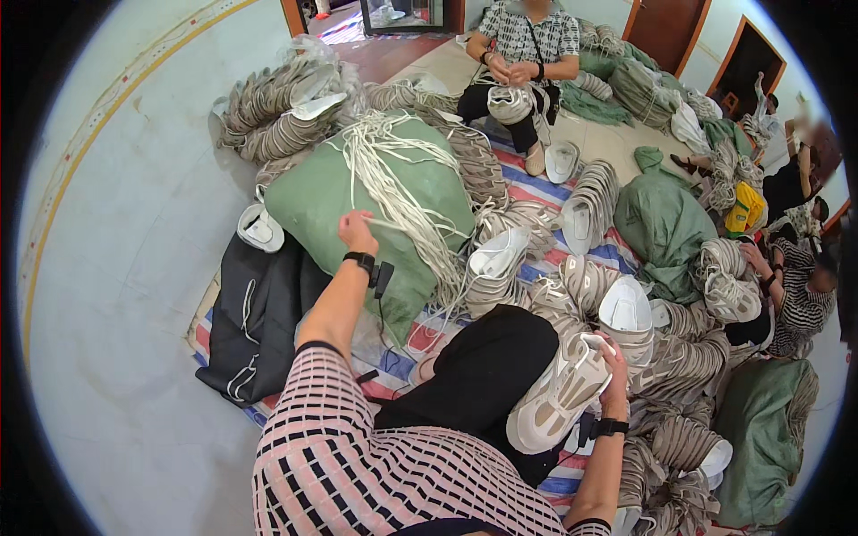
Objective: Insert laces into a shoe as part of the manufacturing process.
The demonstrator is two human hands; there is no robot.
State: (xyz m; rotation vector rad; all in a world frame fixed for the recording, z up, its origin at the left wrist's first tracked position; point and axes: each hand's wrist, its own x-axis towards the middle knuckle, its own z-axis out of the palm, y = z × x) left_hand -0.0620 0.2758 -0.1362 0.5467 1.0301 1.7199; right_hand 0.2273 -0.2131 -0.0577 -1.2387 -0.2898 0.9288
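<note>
My right hand (613,371) grips the collar edge of a beige and white shoe upper (556,393), which rests tilted against my black-trousered leg (483,357). My left hand (357,232) is raised over a stuffed green sack (308,196), its fingers pinched on the end of a white shoelace (386,223). From there the lace runs toward a thick bundle of white shoelaces (380,156) draped across the sack. Whether lace is threaded in the held upper is too small to tell.
Stacks of nested shoe uppers (684,357) lie to my right, with more stacks (281,116) behind the sack. A black cloth bag (255,313) lies at left on the striped sheet. Another person (527,54) sits opposite handling an upper; several people sit at far right.
</note>
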